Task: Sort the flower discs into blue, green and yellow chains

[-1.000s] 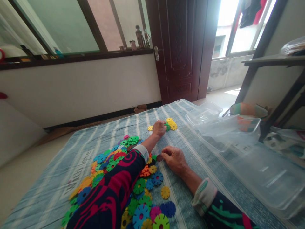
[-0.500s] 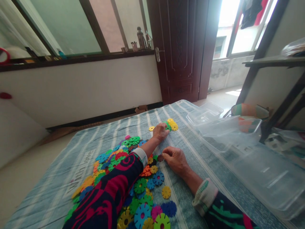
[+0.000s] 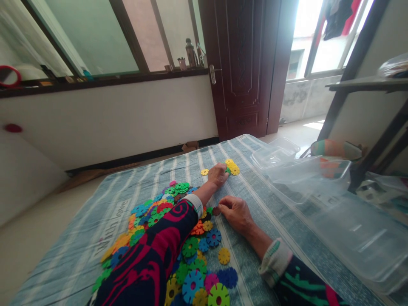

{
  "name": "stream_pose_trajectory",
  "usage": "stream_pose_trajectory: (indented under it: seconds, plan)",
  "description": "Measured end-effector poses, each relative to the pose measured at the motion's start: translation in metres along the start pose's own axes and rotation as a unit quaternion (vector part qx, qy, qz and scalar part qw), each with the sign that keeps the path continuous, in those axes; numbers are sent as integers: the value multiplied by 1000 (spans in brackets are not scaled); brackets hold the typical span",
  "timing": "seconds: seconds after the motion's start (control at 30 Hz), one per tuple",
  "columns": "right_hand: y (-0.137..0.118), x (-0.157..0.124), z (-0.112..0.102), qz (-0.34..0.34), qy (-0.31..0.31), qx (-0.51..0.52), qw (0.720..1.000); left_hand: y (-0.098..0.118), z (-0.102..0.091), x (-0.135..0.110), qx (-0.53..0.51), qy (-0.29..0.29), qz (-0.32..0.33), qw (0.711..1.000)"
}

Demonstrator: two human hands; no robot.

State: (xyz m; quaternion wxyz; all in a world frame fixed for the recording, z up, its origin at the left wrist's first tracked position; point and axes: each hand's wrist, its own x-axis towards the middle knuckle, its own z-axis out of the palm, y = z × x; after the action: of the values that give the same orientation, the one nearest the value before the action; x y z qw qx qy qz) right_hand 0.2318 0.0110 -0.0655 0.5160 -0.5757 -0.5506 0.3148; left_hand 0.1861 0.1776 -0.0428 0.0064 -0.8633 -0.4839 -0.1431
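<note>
My left hand (image 3: 218, 175) reaches over the bedcover to the far side, its fingers curled down against a green notched plastic disc (image 3: 227, 170). Its fingertips are hidden, so what they grip does not show. Touching that green piece are several yellow discs (image 3: 235, 169), and a single yellow disc (image 3: 204, 172) lies left of the hand. My right hand (image 3: 236, 213) is closed in a pinch on a brown disc (image 3: 216, 211), at the right edge of a large pile of mixed-colour notched discs (image 3: 193, 284). The left sleeve covers part of the pile.
Clear plastic boxes (image 3: 366, 238) and lids stand along the right side of the striped bedcover (image 3: 251, 187). Beyond them is a shelf (image 3: 366, 85). A dark red door (image 3: 242, 76) and a window ledge (image 3: 127, 80) with a thermos (image 3: 190, 53) are at the back.
My left hand has shifted slightly right, over more of the green disc. My right hand keeps its pinch on the brown disc. The view has turned a little.
</note>
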Motion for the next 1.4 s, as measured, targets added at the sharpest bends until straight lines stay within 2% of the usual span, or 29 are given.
stream_pose_trajectory:
  seconds: [0.17,0.33,0.5,0.63,0.73,0.9,1.23,1.4]
  plan:
    - [2,0,0,-3,1,5,1000,-5,-12,2,-11,-3,4,1000]
    - [3,1,1,3,-1,13,1000,-27,-44,-10,-30,-30,5,999]
    - [3,0,0,4,4,-5,1000,-53,-77,-51,-69,-133,37,988]
    - [4,0,0,4,10,-17,1000,-65,-96,-91,-98,-217,49,970]
    - [6,0,1,2,10,-16,1000,-65,-104,-114,-111,-247,48,962]
    - [8,-1,1,1,1,-3,1000,-57,-110,-138,-109,-264,50,957]
    - [6,-2,-1,1,-3,1,1000,-54,-118,-163,-96,-252,24,963]
    - [9,-1,0,-3,3,-13,1000,-46,-128,-175,-118,-307,80,941]
